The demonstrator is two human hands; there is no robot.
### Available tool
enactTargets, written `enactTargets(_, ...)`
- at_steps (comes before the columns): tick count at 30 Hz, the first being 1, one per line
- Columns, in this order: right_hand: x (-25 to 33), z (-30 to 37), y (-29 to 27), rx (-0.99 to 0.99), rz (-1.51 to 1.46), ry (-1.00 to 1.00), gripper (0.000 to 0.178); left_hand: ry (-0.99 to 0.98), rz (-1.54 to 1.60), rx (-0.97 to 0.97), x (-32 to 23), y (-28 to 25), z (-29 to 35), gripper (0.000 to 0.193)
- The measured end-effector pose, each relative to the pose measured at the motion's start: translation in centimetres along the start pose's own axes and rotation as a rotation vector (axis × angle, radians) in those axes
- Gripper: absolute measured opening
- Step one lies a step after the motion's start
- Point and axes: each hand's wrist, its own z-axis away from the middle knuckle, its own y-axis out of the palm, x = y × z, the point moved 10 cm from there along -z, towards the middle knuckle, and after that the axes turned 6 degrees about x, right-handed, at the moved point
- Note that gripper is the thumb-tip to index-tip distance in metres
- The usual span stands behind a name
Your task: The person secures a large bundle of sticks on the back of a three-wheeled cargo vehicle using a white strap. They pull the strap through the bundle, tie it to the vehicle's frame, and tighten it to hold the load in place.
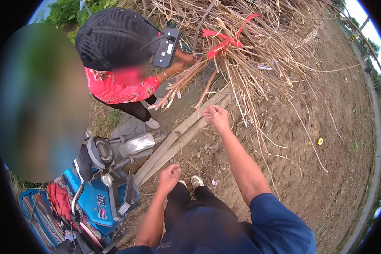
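Right hand point(216, 116) near the sticks point(246, 61), left hand point(169, 177) lower (each grip narrow, contents unclear)

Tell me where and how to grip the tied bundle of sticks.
Probably just beside the red tie, where the bundle is drawn together; away from there it splays loosely. Come from the near side, where your right hand is; the other person's hands are at its left.

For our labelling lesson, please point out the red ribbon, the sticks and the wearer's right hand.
Red ribbon point(228, 41): head view, where its strips cross.
Sticks point(258, 55): head view, near their middle.
Right hand point(217, 117): head view, back of the hand.
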Motion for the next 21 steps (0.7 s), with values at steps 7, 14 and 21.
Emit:
enactTargets(7,1.1,-6.8,0.7,-0.018,0.0,-0.122,0.029,0.217,0.037,0.071,-12.8,-0.1,-10.4,0.03)
enactTargets(14,-1.4,-17.3,-0.2,-0.185,0.297,-0.251,0.04,0.462,-0.032,0.131,-21.7,-1.2,-20.9,0.026)
enactTargets(21,-3.1,-27.7,-2.0,-0.441,0.205,-0.399,0.031,0.58,-0.205,0.143,-29.2,-1.7,-27.4,0.027)
